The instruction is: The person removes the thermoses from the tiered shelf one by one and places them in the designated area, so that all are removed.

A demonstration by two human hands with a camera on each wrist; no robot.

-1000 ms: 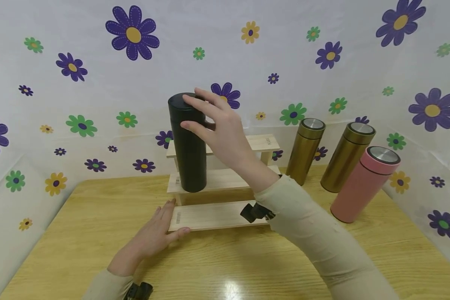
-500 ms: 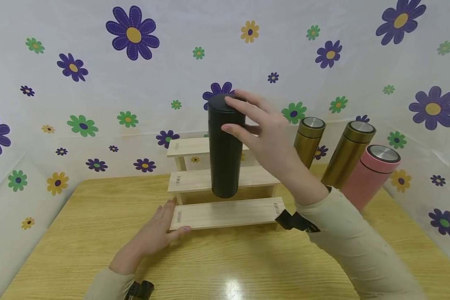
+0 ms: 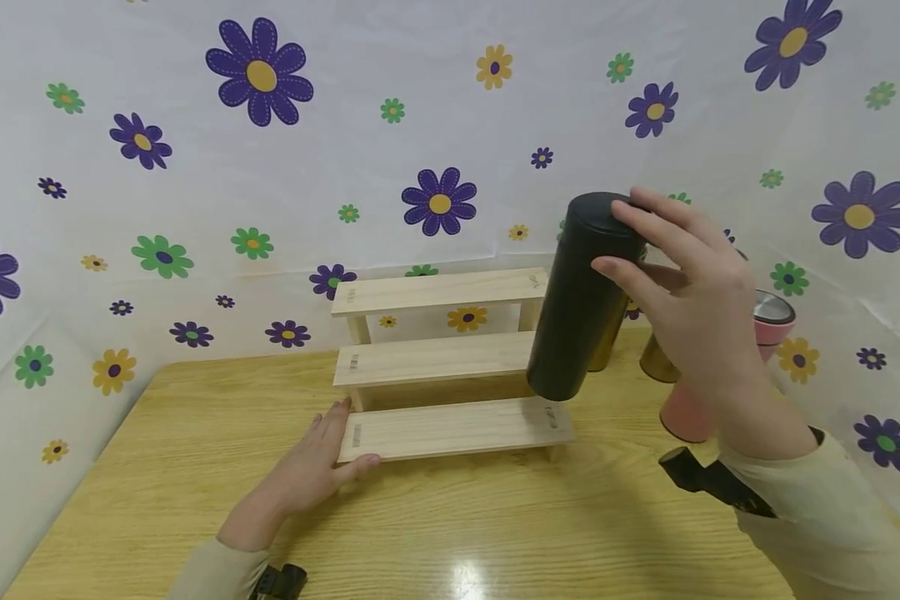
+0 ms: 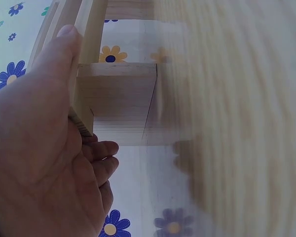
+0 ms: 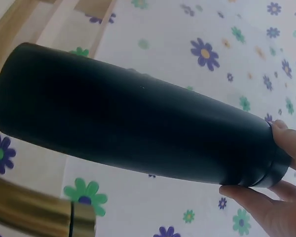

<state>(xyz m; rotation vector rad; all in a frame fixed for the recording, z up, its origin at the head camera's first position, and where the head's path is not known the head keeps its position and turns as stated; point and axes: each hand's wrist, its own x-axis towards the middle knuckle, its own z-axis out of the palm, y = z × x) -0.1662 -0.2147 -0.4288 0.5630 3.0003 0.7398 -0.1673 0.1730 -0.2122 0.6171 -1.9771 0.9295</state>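
Observation:
My right hand [image 3: 697, 300] grips a tall black thermos flask [image 3: 581, 308] round its lid end. The flask is tilted, its base toward the lower left, and overlaps the right end of a three-step wooden rack [image 3: 450, 429] in the head view. In the right wrist view the flask [image 5: 138, 118] spans most of the picture, thumb and fingertips on its lid end. My left hand [image 3: 307, 467] rests against the left end of the rack's lowest board, thumb along the front edge, fingers stretched back. The left wrist view shows that thumb lying on the board [image 4: 91, 34].
Behind my right hand stand a pink flask [image 3: 686, 412] and two gold flasks, partly hidden; a gold flask [image 5: 34, 210] also shows in the right wrist view. All stand on the wooden table [image 3: 195, 417]. A flowered white cloth [image 3: 330, 167] hangs behind and at the sides.
My right hand has carried the black flask from the left side of the rack to its right end, and the flask has tilted. The left hand has stayed at the lowest board.

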